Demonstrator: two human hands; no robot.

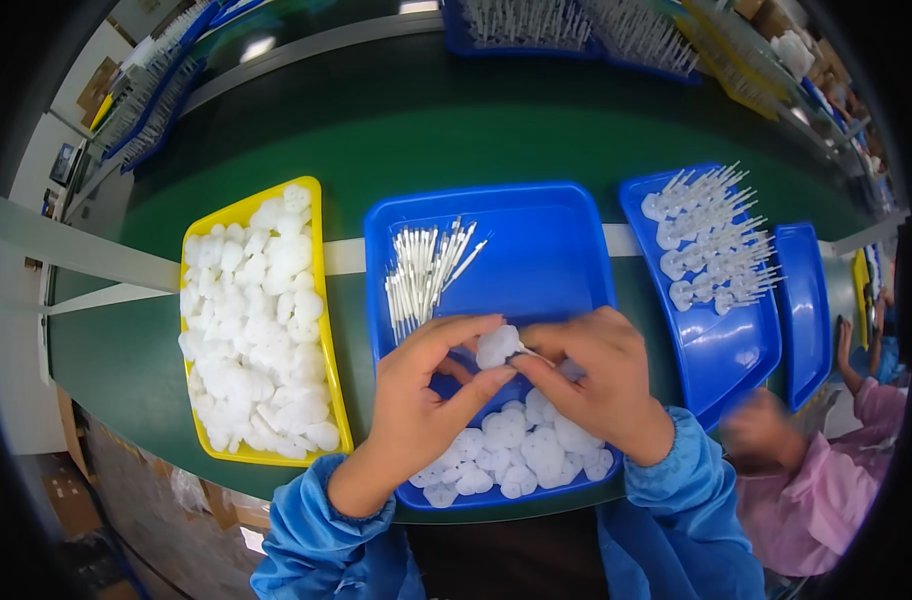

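Over the middle blue tray (536, 230) my two hands meet. My left hand (411, 400) pinches a white, lobed, petal-like plastic piece (496, 346) between thumb and fingers. Closed around a thin white stick (530, 352), my right hand (606, 380) brings its end against that piece; whether it is inserted, I cannot tell. A bundle of thin white sticks (421, 280) lies at the tray's left side. Several loose white lobed pieces (516, 445) fill the near end, below my hands.
To the left, a yellow tray (327, 330) is heaped with white lobed pieces (246, 320). At right, a blue tray (726, 350) carries rows of pieces with sticks (706, 240), beside another blue tray (804, 320). A pink-sleeved person (816, 500) is close at lower right.
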